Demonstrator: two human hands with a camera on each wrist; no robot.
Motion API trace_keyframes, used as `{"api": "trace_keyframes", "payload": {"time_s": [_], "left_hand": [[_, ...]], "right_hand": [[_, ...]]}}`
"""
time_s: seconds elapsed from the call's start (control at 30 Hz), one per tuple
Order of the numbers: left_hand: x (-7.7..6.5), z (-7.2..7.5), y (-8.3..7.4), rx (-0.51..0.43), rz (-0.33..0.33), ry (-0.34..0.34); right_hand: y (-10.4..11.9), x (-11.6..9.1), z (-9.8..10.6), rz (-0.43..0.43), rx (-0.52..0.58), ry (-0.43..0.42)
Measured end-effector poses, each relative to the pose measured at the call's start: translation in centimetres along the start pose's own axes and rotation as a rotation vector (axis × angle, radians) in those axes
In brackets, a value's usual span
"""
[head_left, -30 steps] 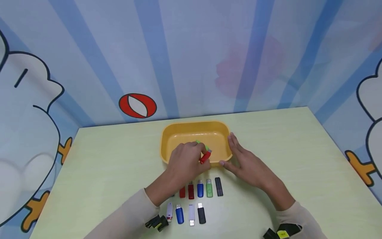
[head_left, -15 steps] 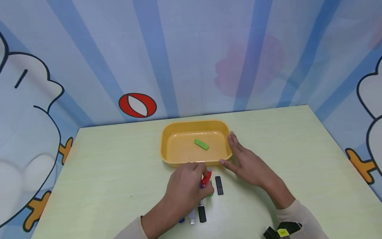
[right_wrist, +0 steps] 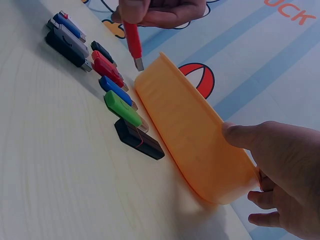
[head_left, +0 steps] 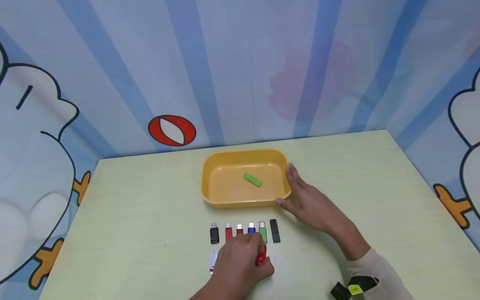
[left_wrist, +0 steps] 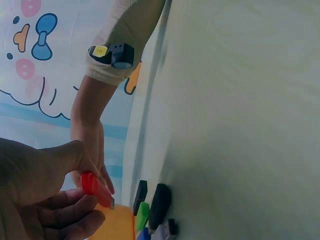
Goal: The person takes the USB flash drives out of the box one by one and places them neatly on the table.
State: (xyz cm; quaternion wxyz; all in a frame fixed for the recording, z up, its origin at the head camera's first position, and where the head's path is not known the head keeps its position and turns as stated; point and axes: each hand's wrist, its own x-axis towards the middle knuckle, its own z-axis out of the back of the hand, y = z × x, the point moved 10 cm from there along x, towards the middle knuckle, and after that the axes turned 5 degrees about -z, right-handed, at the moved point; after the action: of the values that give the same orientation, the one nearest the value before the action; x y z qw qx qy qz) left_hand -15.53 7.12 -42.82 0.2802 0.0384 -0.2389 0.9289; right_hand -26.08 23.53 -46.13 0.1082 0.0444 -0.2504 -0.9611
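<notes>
My left hand [head_left: 236,264] pinches a red USB flash drive [head_left: 261,256] between thumb and fingers, low over the near group of drives. In the left wrist view the metal plug of this red drive [left_wrist: 96,189] points away from the palm. A yellow plastic basin [head_left: 240,204] stands behind, with a lone light-green flash drive [head_left: 253,179] lying inside. At its right near corner rests my right hand [head_left: 313,206], fingers along the end and thumb against the near wall. The left hand covers part of the near row.
Before the basin runs a row of flash drives: black [head_left: 214,234], red [head_left: 228,233], dark red, blue, green [head_left: 263,233] and a black one [head_left: 275,231]. A nearer row includes a pale purple drive [head_left: 213,260]. A printed cloth wall [head_left: 243,83] rises behind the table.
From over the basin my left hand has come down toward the near side, still pinching the red flash drive, uncovering the green one. My right hand stays at the basin's corner.
</notes>
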Motion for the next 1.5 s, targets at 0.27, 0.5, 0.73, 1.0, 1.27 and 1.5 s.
{"api": "trace_keyframes", "payload": {"time_s": [0.27,0.5,0.73,1.0,1.27,1.5], "left_hand": [[-0.4,-2.1,0.6,0.011,0.091,0.093],[-0.4,-3.2,1.1,0.029,0.130,0.125],[-0.2,-3.9,0.9,0.069,0.133,0.159],[0.0,-4.8,0.4,0.116,0.130,0.200],[-0.1,-6.4,0.0,0.199,0.147,0.249],[-0.2,-6.5,0.1,0.218,0.167,0.279]], "right_hand": [[-0.2,0.1,0.0,-0.014,0.002,-0.006],[-0.1,0.2,-0.1,-0.014,0.006,-0.001],[0.1,0.3,0.1,-0.005,-0.001,-0.006],[0.0,0.2,0.1,-0.009,-0.001,-0.002],[-0.1,-0.1,0.0,-0.011,0.001,-0.009],[-0.2,0.0,-0.1,-0.008,0.002,-0.011]]}}
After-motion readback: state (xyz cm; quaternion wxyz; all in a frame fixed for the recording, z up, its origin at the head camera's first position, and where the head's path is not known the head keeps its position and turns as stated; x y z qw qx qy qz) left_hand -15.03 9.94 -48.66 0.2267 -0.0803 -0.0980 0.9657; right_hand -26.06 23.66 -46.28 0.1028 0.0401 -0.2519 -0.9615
